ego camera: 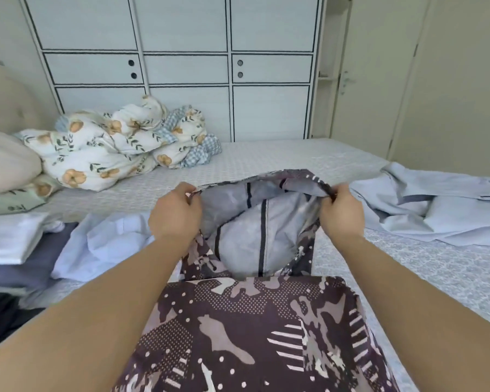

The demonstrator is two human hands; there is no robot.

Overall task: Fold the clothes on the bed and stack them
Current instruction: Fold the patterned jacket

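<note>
Head view looks down on both hands lifting a brown patterned garment (246,332) over the bed (266,157): the left hand (174,216) and right hand (341,215) each pinch its upper edge, fingers curled round the cloth, holding it spread so the pale grey inside shows. A light blue shirt (436,205) lies rumpled to the right. Folded clothes (9,244) sit stacked at the left, near a floral duvet (111,148).

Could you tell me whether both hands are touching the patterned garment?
Touching: the head view shows the left hand and right hand each pinching the patterned garment's raised edge.
</note>
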